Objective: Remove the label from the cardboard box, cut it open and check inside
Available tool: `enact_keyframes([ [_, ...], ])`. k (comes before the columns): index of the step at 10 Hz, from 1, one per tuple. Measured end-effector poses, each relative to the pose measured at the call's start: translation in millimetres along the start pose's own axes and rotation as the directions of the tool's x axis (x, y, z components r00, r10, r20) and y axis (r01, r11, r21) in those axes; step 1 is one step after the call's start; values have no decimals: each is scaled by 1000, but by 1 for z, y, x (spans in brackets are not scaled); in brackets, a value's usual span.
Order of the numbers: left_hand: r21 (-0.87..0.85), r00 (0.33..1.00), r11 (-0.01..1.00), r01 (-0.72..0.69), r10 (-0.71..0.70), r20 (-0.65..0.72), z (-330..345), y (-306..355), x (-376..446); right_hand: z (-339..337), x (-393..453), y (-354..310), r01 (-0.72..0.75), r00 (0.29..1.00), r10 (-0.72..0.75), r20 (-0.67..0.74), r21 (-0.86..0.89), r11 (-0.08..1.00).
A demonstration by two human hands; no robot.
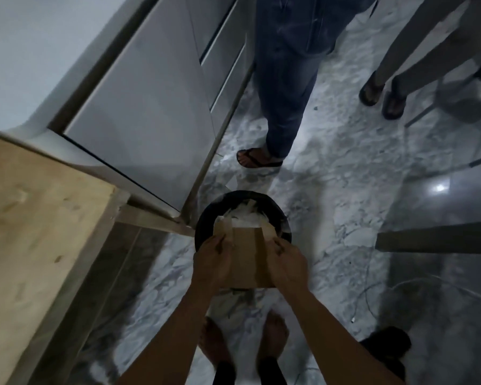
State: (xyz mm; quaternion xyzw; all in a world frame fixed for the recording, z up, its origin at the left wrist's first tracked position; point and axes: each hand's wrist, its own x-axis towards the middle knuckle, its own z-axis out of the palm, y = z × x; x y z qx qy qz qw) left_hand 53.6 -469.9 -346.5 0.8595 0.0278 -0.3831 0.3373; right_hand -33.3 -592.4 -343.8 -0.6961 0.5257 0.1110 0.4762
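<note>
Brown cardboard fills the space between our two hands: the cardboard box (246,257) sits just below the middle of the view, held over a round black bin (206,218) that stands on the floor at twelve o'clock from it. Our left hand (213,259) grips the box at its nine o'clock side, fingers curled round the edge and reaching toward a pale strip of tape (229,232) that runs along the top. Our right hand (288,262) grips the three o'clock side the same way, fingers bent over a darker band of tape (263,259). Motion blur keeps us from telling exactly how each fingertip lies. White crumpled material (245,215) lies inside the bin, just past the far edge of the box.

Our bare feet (272,337) show at six o'clock on the grey marbled floor (345,168). At nine o'clock a pale wooden surface (39,218) juts into view, and behind it, toward eleven o'clock, stands a white door (150,107) in its frame. At twelve o'clock we see a person's leg in blue jeans (286,79) with a sandalled foot (256,158). At two o'clock a second pair of legs in grey trousers (417,43) ends in dark sandals (381,97). A dark object (386,345) lies on the floor at five o'clock, too blurred to identify.
</note>
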Motion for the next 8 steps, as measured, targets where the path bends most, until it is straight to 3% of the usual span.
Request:
enact_keyframes([
  [2, 185, 995, 983, -19, 0, 98, 0, -32, 42, 0, 40, 28, -71, 997, 70, -11, -43, 997],
  [3, 138, 997, 990, -24, 15, 71, -12, -28, 17, -20, 19, 21, -67, 998, 67, 18, -16, 998],
  [5, 16, 998, 999, -38, 39, -47, -56, 35, -72, -55, -40, -28, -5, 994, 10, 108, -44, 999],
  [6, 37, 983, 992, -124, 127, -134, -84, 64, -115, -78, -82, -69, 60, 990, -56, 130, -32, 998],
  [8, -72, 954, 987, -143, 118, -276, -134, 97, -189, -104, -152, -129, 225, 962, -230, 147, 45, 973],
])
